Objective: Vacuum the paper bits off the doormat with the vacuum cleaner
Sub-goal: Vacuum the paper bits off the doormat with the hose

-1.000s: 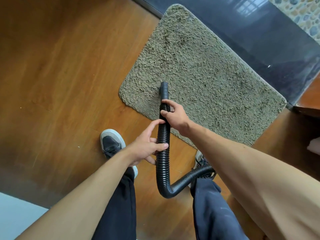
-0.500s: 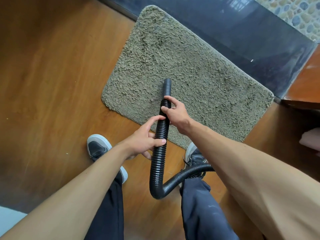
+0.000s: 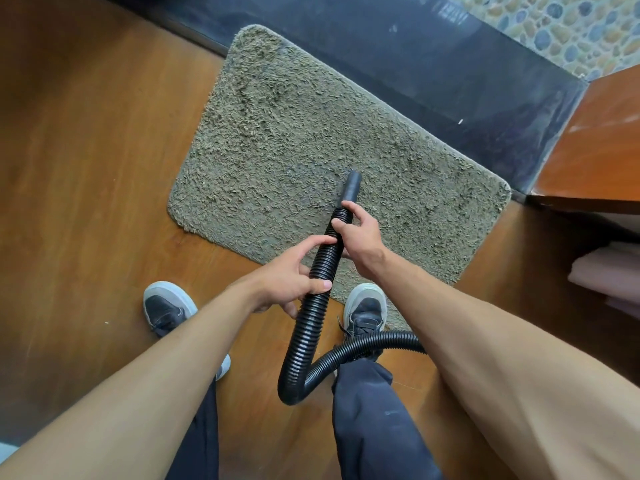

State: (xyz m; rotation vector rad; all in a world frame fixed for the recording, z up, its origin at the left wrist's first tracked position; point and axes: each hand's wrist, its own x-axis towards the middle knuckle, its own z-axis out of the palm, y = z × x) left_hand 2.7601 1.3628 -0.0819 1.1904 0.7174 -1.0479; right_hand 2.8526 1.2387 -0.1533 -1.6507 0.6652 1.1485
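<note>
Doormat [image 3: 294, 150] on the floor [image 3: 86, 150], far edge along the threshold [image 3: 415, 64]. Hose [image 3: 310, 327] runs between the shoes, its nozzle [image 3: 351, 185] over the mat's right half; right shoe [image 3: 367, 306] at the near edge, left shoe [image 3: 166, 306] off it, leftward.

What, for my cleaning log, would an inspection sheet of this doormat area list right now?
Surface: wooden floor, glossy.
Job's things: doormat flat against dark threshold; vacuum hose with nozzle pointed onto mat; paper bits on mat: nothing seen.
Clutter: white speck on floor; second speck on threshold.
Hands: left hand and right hand both grip hose, fingers curled, right nearer nozzle.
Cables: nothing seen; hose loops by right shoe.
Surroundings: pebble paving beyond threshold; wooden furniture at right.
</note>
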